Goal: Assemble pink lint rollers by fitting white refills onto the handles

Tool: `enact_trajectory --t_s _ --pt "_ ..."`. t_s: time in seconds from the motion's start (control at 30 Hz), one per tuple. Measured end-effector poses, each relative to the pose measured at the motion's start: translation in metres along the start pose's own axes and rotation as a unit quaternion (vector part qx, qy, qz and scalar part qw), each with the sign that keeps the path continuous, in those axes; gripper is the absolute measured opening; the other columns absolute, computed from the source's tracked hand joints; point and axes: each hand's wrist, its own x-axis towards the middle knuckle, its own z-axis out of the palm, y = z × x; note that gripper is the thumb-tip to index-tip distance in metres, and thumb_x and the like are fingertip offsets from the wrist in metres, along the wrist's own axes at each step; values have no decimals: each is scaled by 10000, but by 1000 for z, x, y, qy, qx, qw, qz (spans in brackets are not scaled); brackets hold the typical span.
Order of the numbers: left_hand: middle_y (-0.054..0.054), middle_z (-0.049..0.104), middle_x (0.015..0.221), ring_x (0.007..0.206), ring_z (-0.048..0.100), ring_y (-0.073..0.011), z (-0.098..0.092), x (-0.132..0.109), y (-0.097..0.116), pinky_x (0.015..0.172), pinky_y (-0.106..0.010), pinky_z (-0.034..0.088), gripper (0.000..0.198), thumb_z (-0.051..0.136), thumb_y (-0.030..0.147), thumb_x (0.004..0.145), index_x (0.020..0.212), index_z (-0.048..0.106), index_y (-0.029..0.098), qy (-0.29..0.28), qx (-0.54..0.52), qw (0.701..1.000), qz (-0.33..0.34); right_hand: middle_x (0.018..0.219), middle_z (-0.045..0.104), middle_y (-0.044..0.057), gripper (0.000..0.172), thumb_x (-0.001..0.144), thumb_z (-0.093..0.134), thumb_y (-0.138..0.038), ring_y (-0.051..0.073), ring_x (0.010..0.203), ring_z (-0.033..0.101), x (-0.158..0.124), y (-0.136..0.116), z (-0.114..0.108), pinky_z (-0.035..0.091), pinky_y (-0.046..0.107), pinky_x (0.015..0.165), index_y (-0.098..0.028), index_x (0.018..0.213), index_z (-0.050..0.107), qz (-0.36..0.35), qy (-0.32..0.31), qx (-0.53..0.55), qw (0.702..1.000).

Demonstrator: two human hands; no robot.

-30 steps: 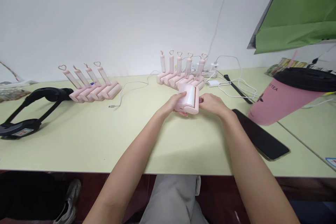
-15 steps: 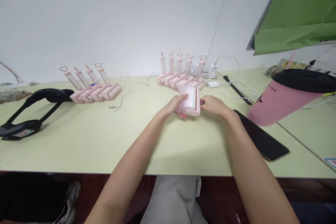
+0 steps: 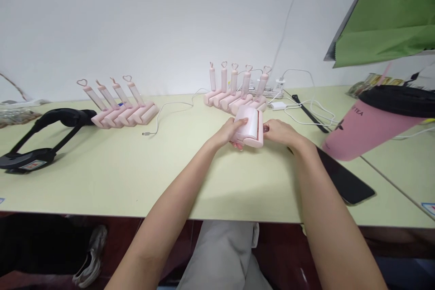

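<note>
Over the table's middle, my left hand is closed around the pink cover of a lint roller, thumb on top and fingers underneath. My right hand pinches a small dark reddish end at the roller's right side; the fingers hide most of it. Just behind stands a row of several pink lint rollers, their clear handles upright with heart-shaped loops. A second row of similar lint rollers stands to the left, handles leaning back.
A white USB cable lies between the rows. A power strip with chargers and tangled cords sits at the back. A black phone and a tilted-looking pink cup are on the right. A black headset-like frame rests at far left.
The view has shifted slightly. Both hands keep the same hold on the lint roller, and the roller shows little other change.
</note>
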Motion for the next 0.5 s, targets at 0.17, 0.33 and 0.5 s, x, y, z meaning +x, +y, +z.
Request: enact_trajectory --t_s 0.17,0.33,0.5 --pt "-39 576 540 374 523 -150 2 -2 2 422 -261 351 481 526 572 721 910 463 134 11 78 997 21 618 579 10 255 651 491 -446 132 530 494 0 1 -1 316 228 503 -205 592 553 -1 4 -2 1000" --pt "-45 585 572 388 525 -153 2 -4 3 432 -264 351 489 507 567 732 960 451 139 10 106 994 24 611 566 4 236 637 504 -430 127 521 479 1 5 1 313 231 496 -204 573 527 2 -4 7 1000" --pt "-48 585 599 371 510 -138 3 -5 4 412 -252 337 500 496 565 735 974 451 127 7 114 993 33 582 530 0 268 643 487 -449 130 533 468 2 8 0 308 229 491 -201 540 479 -20 -9 21 1000"
